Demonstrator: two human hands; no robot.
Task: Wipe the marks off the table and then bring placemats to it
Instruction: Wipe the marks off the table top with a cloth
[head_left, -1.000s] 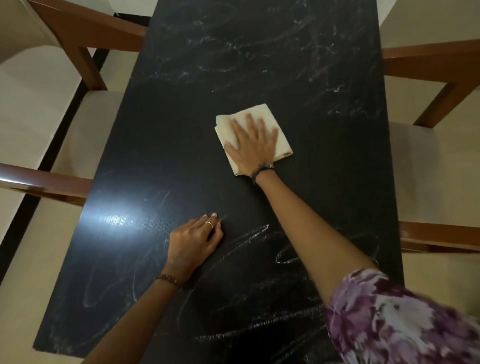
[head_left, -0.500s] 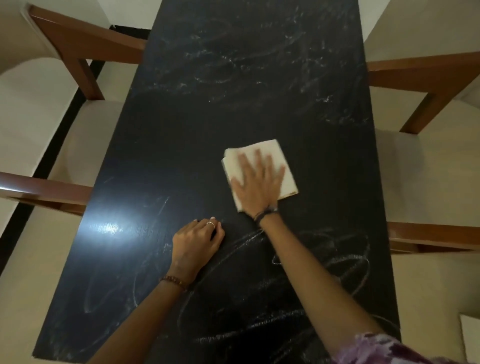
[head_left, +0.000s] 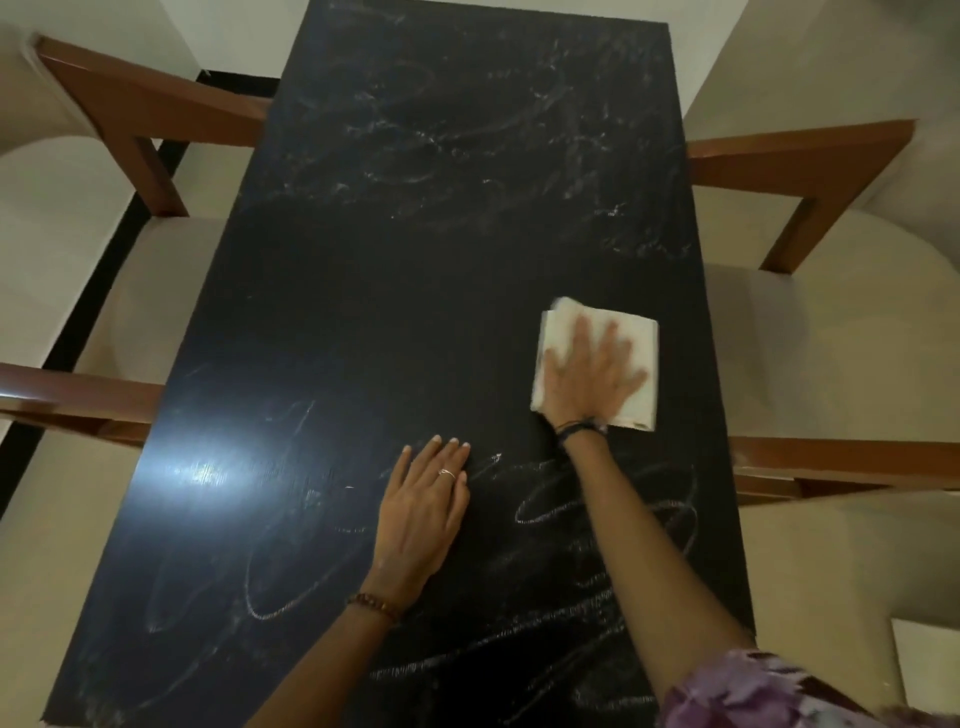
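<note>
The right hand (head_left: 592, 376) lies flat with fingers spread on a folded white cloth (head_left: 636, 353), pressing it onto the long black worktop (head_left: 415, 291) near the right edge. The left hand (head_left: 423, 506) rests flat and open on the worktop, holding nothing. White chalky scribble marks (head_left: 597, 493) show just below the cloth.

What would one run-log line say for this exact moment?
step: wiping | right hand: pressing cloth flat on table | left hand: flat on table | chalk marks: remaining | placemats: none seen
</note>
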